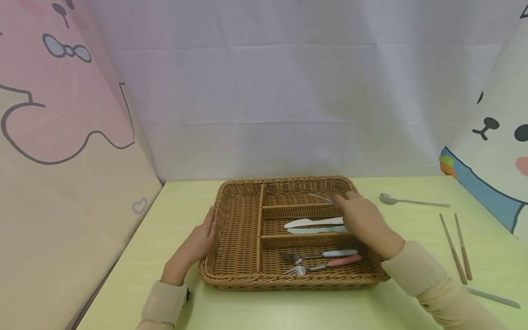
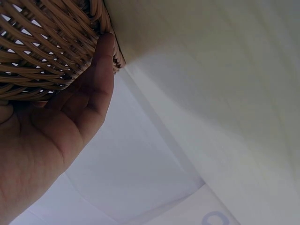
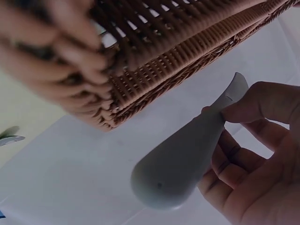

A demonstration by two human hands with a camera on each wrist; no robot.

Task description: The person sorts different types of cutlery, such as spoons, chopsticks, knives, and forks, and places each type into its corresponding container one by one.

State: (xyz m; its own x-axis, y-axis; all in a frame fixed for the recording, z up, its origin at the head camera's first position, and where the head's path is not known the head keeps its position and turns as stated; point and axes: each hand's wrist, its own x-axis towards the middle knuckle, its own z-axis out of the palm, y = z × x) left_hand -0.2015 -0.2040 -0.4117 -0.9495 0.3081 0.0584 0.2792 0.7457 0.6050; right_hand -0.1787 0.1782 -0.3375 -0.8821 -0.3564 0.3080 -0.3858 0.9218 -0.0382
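Observation:
A brown wicker basket [image 1: 231, 285] with dividers sits on the table. My left hand [image 1: 202, 238] rests against its left outer wall; in the left wrist view, that hand's extended fingers [image 2: 101, 79] touch the weave. Over the upper right compartment, my right hand [image 1: 365, 222] pinches a grey piece of cutlery [image 3: 173, 164] with a broad rounded end; its kind cannot be told. A white knife [image 1: 309, 222] and a mint knife [image 1: 313, 230] lie in the middle compartment, right ends hidden. The front compartment holds a blue-handled fork [image 1: 338, 253] and a pink-handled fork [image 1: 344, 261].
Right of the basket, a grey spoon [image 1: 412, 201] lies on the pale yellow table [image 1: 136, 275]. Two brown-ended chopsticks [image 1: 458, 261] lie nearer, with a grey utensil [image 1: 492, 297] partly behind the sleeve [image 1: 416, 270]. A white cloth [image 1: 247, 91] hangs behind the table.

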